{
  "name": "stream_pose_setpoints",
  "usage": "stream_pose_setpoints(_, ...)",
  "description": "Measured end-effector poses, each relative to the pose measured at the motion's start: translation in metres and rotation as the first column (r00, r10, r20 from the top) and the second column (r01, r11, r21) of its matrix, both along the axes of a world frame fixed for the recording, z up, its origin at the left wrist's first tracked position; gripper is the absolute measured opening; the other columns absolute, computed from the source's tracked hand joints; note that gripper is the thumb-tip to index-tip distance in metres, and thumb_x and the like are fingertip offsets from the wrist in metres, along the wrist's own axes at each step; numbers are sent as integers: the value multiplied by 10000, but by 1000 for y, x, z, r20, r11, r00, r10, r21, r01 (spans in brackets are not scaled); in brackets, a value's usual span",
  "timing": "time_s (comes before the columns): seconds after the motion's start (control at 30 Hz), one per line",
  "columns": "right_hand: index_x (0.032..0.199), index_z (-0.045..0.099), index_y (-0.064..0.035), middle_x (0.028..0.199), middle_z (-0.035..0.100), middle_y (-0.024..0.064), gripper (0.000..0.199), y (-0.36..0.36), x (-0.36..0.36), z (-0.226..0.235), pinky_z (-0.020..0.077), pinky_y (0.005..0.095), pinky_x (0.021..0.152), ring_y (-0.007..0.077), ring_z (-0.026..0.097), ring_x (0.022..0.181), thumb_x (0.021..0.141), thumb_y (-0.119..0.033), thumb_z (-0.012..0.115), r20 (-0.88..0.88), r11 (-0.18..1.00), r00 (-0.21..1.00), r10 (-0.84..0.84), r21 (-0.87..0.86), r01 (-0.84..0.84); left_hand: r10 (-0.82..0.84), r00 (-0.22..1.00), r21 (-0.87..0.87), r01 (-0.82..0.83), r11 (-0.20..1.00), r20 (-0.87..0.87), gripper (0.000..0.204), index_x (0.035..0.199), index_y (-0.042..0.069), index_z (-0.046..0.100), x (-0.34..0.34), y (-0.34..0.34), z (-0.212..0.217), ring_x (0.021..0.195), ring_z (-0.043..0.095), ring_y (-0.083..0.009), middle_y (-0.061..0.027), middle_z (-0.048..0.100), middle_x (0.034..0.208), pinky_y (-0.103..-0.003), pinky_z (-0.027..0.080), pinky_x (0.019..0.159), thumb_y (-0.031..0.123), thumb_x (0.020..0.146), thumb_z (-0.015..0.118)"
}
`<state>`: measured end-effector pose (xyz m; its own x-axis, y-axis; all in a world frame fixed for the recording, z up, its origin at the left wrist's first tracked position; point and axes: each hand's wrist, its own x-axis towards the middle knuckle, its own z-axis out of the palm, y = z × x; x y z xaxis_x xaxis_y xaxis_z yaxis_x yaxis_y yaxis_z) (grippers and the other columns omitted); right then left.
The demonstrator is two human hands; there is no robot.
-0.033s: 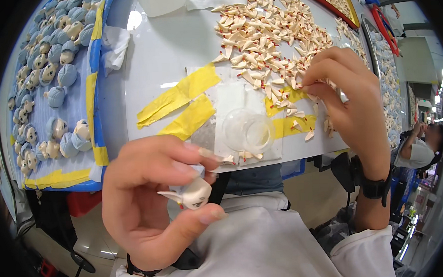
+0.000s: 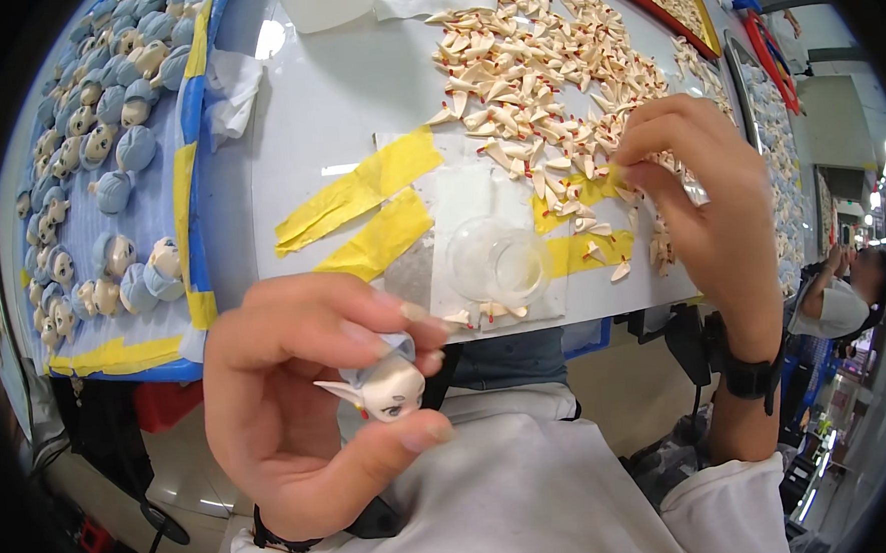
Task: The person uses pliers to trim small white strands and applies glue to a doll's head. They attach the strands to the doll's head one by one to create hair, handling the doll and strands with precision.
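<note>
In my left hand (image 2: 299, 404), thumb and fingers pinch a small doll head (image 2: 390, 390) with pale blue hair, a painted face and one pointed ear (image 2: 341, 392) with a red tip at its base. I hold it above my lap, in front of the table edge. My right hand (image 2: 703, 178) reaches into the near right side of a spread pile of cream pointed ear pieces (image 2: 542, 66) with red ends. Its thumb and index finger are pressed together; whatever lies between them is too small to make out.
A blue tray (image 2: 190, 190) edged with yellow tape holds many blue-haired heads at left. A clear round cup (image 2: 497, 261) stands near the table edge by yellow tape strips (image 2: 358, 191). A red-rimmed tray (image 2: 649, 5) sits at far right. Another person (image 2: 845, 295) is in the right background.
The doll head has turned slightly in my left fingers, showing more blue hair and face. My right hand has shifted a little to the right at the pile.
</note>
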<state>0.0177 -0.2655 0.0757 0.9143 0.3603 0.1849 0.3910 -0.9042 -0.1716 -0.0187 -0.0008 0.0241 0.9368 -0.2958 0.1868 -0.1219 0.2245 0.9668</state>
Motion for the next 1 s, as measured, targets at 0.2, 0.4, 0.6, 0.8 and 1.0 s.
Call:
stream_pose_setpoints(0.2,882,608,14,928,596,59,82,-4,-22,7,437,245,770,124,553,872,809,47,596,-204,770,944,-258,548,329,-56,979,-9,59,998,195,359,962,54,516,6,3,-13,835,585,-227,-147,502,1034,-279,491,695,240,760,748)
stream_pose_setpoints(0.4,903,628,47,864,617,62,124,-5,-48,7,436,217,726,109,572,789,781,61,606,-286,568,936,-207,744,353,-27,1000,-42,27,999,6,392,986,51,516,-6,-4,-3,829,613,-222,-144,500,1029,-242,509,632,288,773,745)
stream_pose_setpoints(0.6,942,557,21,886,597,98,273,10,-67,0,443,220,710,124,573,759,715,18,710,-479,179,868,-127,850,495,-58,997,-94,53,994,-58,430,1010,31,512,-8,0,-2,768,625,-208,-138,505,1006,-231,510,588,289,765,754)
stream_pose_setpoints(0.8,919,560,-13,836,569,93,274,21,-72,-11,412,255,659,149,536,723,714,-24,741,-443,-33,897,-8,896,442,-54,999,-113,53,992,-4,462,1025,20,502,-7,0,-10,739,620,-192,-126,517,975,-219,482,552,303,762,755)
stream_pose_setpoints(1.0,880,554,-61,843,553,78,275,30,-66,-8,401,267,664,149,518,722,709,-75,768,-501,-211,856,127,830,516,-40,991,-211,12,977,-130,493,1017,10,496,-12,-1,-8,728,627,-199,-131,519,962,-234,501,556,316,742,768)
